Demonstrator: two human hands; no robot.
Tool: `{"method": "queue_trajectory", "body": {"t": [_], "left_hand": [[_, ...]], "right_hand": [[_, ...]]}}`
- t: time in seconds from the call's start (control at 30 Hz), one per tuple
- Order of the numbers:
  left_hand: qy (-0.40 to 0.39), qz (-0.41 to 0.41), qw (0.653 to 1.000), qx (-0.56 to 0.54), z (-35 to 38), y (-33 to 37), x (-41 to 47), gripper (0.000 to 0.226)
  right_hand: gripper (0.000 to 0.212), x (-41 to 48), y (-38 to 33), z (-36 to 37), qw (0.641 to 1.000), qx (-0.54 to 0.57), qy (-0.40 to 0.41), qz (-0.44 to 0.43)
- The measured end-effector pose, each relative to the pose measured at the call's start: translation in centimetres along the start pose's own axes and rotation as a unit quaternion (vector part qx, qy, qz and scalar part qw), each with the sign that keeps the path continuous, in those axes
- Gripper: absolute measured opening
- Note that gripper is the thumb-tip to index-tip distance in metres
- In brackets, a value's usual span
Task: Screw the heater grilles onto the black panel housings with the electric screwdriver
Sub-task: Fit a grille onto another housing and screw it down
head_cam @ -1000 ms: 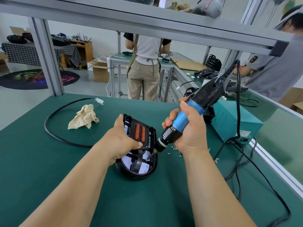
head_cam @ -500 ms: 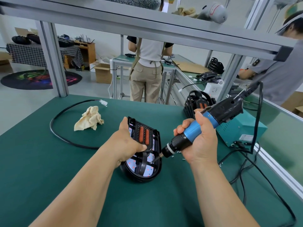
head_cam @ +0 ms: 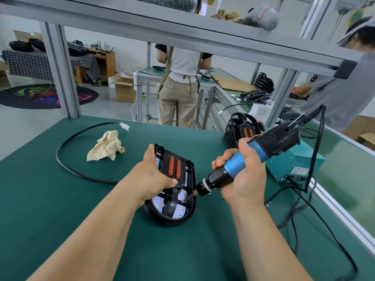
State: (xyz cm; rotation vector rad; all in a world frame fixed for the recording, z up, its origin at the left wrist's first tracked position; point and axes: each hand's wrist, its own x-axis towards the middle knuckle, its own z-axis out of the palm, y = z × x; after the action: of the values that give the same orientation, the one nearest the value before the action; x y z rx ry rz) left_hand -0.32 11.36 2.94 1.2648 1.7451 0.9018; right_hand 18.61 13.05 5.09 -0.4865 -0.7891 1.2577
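A black panel housing [head_cam: 189, 214] lies on the green table [head_cam: 60, 209], with a black grille [head_cam: 185, 169] and two orange heater bars set in it. My left hand [head_cam: 152, 177] grips the housing's left side, thumb across the grille. My right hand [head_cam: 241, 177] grips the blue and black electric screwdriver [head_cam: 249, 157], which lies tilted low. Its bit tip touches a spot inside the housing near the right rim. More black grilled housings [head_cam: 241, 126] stand upright behind the screwdriver.
A teal power box [head_cam: 292, 165] sits at the right with black cables running along the table edge. A crumpled beige rag [head_cam: 107, 147] and a looped black cable [head_cam: 67, 159] lie at the left. Small screws are scattered by my right hand. Two people stand beyond the bench.
The screwdriver has tipped from steep to nearly level, its rear swinging right and down. Its bit stays at the housing's right rim. My left hand keeps its hold.
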Motion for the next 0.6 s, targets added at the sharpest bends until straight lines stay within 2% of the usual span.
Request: {"method": "queue_trajectory", "body": {"t": [0.6], "left_hand": [[-0.005, -0.001, 1.0, -0.007, -0.01, 0.12, -0.02, 0.117]], "right_hand": [[0.014, 0.1, 0.11, -0.06, 1.0, 0.006, 0.003, -0.005]]}}
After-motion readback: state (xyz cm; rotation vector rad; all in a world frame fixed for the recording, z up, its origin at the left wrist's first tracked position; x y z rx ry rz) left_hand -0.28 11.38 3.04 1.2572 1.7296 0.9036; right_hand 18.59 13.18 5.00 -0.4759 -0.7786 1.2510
